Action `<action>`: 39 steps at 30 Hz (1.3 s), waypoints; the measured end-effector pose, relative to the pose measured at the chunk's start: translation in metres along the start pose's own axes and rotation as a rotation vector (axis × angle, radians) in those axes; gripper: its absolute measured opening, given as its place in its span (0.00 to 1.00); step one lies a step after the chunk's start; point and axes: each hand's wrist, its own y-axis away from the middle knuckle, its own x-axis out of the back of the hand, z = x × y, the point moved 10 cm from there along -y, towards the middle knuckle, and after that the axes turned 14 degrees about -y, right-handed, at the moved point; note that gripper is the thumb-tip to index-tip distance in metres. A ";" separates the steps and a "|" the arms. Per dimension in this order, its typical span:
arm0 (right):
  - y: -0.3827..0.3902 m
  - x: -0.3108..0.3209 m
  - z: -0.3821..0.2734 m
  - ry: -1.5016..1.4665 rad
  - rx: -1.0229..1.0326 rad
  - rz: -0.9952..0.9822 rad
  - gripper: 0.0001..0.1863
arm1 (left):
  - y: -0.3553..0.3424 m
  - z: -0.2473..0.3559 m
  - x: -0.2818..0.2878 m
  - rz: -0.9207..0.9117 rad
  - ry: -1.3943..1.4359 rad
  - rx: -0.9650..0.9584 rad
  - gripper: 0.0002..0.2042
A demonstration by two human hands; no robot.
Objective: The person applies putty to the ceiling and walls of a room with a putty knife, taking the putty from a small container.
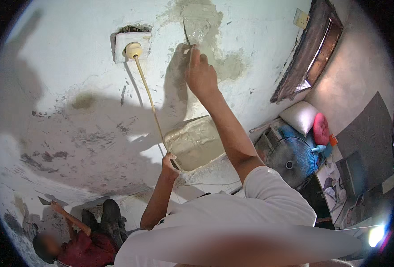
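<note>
Up on the rough white wall [72, 66], right hand [200, 73] grips a thin trowel blade [186, 33] against wet grey plaster [206, 26]; left hand [169, 163] holds the slab-like mortar board [196, 141], smeared, below

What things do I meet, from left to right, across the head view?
Crouching person in red → wall socket with plug → left hand on the plaster-covered board → right hand with the trowel blade → standing fan → pink cushion.
</note>
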 end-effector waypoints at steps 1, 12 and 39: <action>0.002 -0.001 0.002 0.000 0.001 -0.002 0.27 | -0.004 -0.007 0.009 0.014 -0.003 0.028 0.33; 0.043 -0.009 0.027 0.077 0.013 -0.135 0.27 | -0.009 -0.002 -0.014 -0.161 0.086 -0.010 0.29; 0.112 -0.020 0.069 -0.077 -0.075 -0.220 0.24 | 0.022 -0.019 0.009 0.025 0.111 -0.042 0.32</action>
